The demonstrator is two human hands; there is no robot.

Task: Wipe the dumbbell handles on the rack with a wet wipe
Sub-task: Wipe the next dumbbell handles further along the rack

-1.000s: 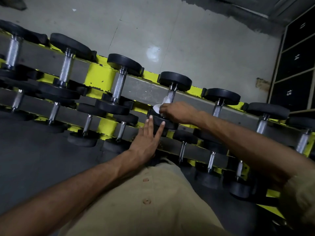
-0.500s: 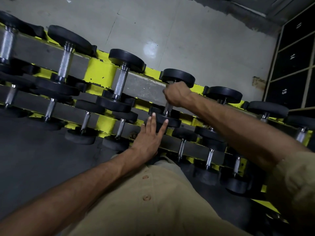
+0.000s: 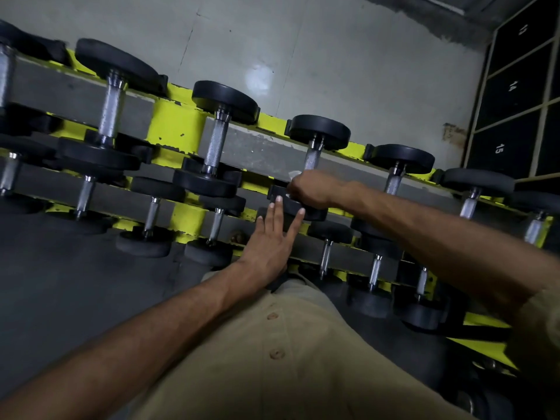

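Head view, looking down: a person in a tan buttoned shirt [image 3: 303, 374] leans over a yellow-and-grey dumbbell rack [image 3: 178, 122]. Nearest, the left hand [image 3: 269, 244] lies flat against the rack's lower rail, fingers straight and slightly spread, their tips touching the black near weight of a dumbbell [image 3: 319, 130] in the middle of the top row. Just beyond, the right hand [image 3: 312, 187] is curled tight round the lower end of that dumbbell's metal handle [image 3: 312, 159], close to the near weight. A small corner of white wet wipe [image 3: 293, 174] shows at the top of the fist, held between fingers and handle. The upper part of the handle is bare up to the far weight. Other dumbbells sit to either side, larger ones on the top row, smaller ones on the rows below. Behind the rack lies a pale grey tiled surface, and at far right stand dark lockers [image 3: 515, 101] numbered 14 and 15.
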